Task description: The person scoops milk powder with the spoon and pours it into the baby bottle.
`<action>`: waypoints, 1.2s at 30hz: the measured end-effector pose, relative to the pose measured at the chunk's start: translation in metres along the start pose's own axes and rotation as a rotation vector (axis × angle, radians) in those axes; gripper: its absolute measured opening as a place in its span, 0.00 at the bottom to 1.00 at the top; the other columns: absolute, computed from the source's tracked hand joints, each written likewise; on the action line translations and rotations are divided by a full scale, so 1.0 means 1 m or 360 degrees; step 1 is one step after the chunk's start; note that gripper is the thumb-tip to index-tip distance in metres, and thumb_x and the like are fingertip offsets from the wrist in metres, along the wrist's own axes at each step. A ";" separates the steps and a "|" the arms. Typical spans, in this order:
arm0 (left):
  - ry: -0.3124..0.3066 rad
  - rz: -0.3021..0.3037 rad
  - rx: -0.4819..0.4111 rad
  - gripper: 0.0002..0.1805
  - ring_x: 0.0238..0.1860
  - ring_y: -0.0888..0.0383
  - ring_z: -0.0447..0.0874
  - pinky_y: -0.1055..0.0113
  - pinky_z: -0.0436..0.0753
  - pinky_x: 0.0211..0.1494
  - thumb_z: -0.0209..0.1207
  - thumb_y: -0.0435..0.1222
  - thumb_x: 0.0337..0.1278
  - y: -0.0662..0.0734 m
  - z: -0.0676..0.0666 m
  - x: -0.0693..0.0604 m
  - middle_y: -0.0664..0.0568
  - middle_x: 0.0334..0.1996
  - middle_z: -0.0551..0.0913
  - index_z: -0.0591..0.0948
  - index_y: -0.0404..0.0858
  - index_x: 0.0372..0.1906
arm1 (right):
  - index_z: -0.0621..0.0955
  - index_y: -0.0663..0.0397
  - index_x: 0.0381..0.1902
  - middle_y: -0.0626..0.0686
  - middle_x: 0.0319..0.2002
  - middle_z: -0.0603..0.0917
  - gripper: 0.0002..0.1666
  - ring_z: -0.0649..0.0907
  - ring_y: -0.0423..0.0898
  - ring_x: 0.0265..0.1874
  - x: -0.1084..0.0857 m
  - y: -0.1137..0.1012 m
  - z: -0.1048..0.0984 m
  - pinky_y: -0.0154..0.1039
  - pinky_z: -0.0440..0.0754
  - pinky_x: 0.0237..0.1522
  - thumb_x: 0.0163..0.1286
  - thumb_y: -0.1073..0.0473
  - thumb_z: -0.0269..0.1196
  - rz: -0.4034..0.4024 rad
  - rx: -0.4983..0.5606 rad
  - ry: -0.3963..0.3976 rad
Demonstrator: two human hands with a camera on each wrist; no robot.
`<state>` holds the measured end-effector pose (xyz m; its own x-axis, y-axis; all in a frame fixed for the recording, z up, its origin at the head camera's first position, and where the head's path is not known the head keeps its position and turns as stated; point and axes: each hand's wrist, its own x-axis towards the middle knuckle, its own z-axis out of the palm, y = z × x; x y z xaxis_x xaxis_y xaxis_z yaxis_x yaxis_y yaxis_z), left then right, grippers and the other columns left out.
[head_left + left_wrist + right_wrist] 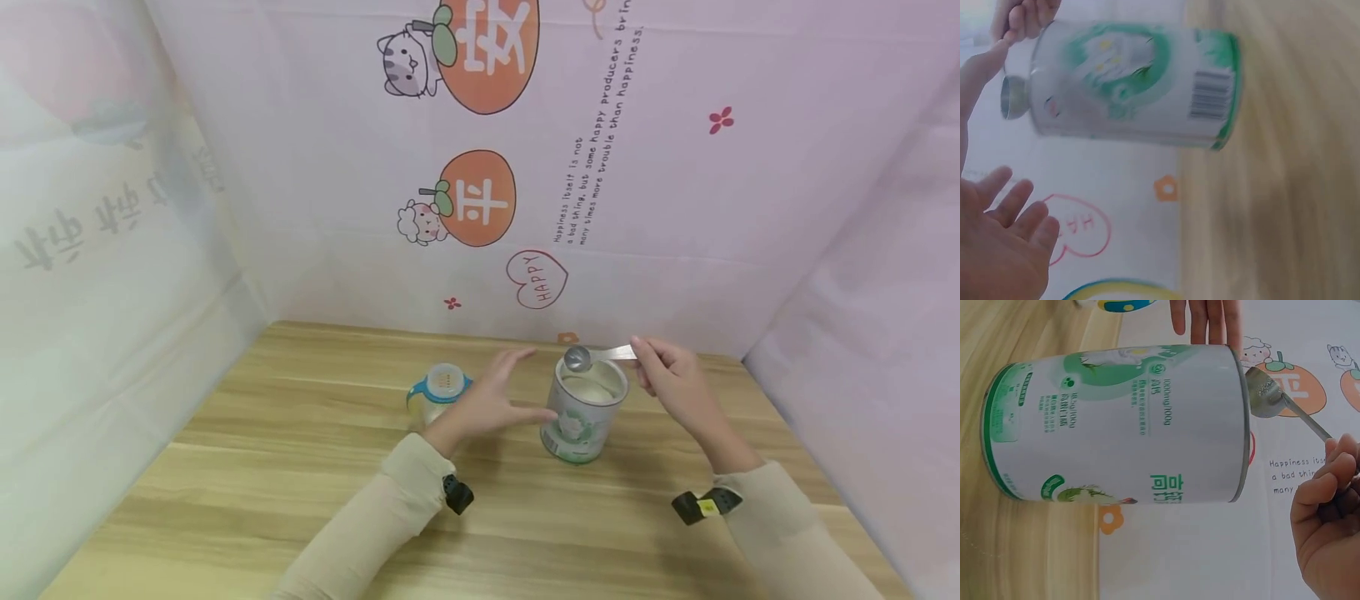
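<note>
Spoon [577, 359], pinched in the right hand [670, 379] just above the uncovered, upright can [573, 429] on the bench [300, 483], is best carried level to limit spills, while the left hand [487, 402], spread and holding nothing near the can, could steady it.

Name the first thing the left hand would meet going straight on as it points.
The left hand would likely meet the can, thumb first: its tip overlaps the can's left side in the head view, though depth there is unclear.
</note>
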<state>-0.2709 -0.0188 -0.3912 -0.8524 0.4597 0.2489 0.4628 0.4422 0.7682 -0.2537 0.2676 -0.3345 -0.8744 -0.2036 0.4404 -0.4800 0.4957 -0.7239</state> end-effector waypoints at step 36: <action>0.0030 -0.0055 -0.0580 0.56 0.58 0.66 0.73 0.59 0.72 0.63 0.81 0.45 0.39 -0.003 0.073 0.045 0.67 0.60 0.73 0.59 0.60 0.74 | 0.84 0.52 0.34 0.43 0.21 0.79 0.15 0.76 0.40 0.19 -0.007 0.023 -0.004 0.35 0.75 0.22 0.79 0.54 0.56 -0.0233 -0.0518 -0.0056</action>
<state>-0.2931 0.0565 -0.4253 -0.8720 0.4335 0.2273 0.3196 0.1524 0.9352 -0.2583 0.2834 -0.3518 -0.8025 -0.3187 0.5043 -0.5578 0.7008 -0.4448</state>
